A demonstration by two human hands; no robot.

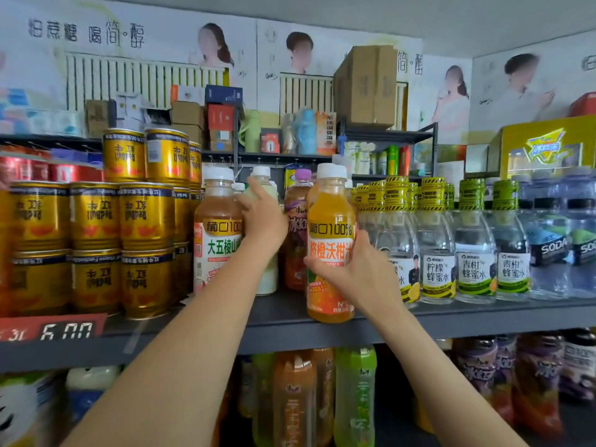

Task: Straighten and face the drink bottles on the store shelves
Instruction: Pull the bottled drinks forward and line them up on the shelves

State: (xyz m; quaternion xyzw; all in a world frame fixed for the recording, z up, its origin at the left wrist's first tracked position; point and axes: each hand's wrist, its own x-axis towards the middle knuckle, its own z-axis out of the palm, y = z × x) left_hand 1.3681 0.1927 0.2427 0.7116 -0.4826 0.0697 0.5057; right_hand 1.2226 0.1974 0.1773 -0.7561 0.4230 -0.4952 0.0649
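Observation:
An orange juice bottle (329,221) with a white cap stands upright at the front edge of the grey shelf (290,330), label facing me. My right hand (351,269) grips its lower right side. My left hand (263,217) reaches further back and holds a pale green bottle (266,279) with a white cap. Left of that stands a brownish juice bottle (216,233). A purple-capped tea bottle (295,240) stands between the two hands, partly hidden.
Stacked gold cans (96,240) fill the shelf's left side. Clear honey-water bottles with yellow and green caps (438,253) and soda bottles (548,250) line the right. More drink bottles (354,398) stand on the shelf below. Boxes and goods crowd a rack behind.

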